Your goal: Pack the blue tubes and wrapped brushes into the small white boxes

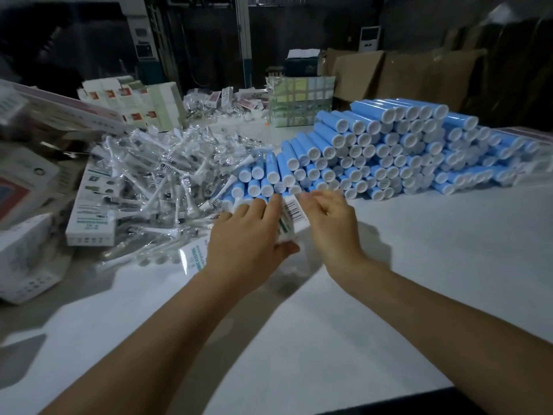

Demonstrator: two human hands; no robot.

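My left hand point(248, 235) grips a small white box point(291, 217) with a barcode, thumb under it and fingers over its top. My right hand point(332, 223) hovers right beside the box with fingers curled near its far end; whether it touches the box I cannot tell. Just beyond both hands lies a big stack of blue tubes point(389, 151) with white caps facing me. To the left sprawls a heap of wrapped brushes point(167, 175) in clear plastic. Another white box point(194, 256) lies flat under my left wrist.
A long white box point(92, 211) lies at the left of the brush heap, with more cartons point(27, 256) at the table's left edge. Stacked printed boxes point(134, 106) and a taped carton point(299, 103) stand at the back. The white table point(419, 280) stretches to the right.
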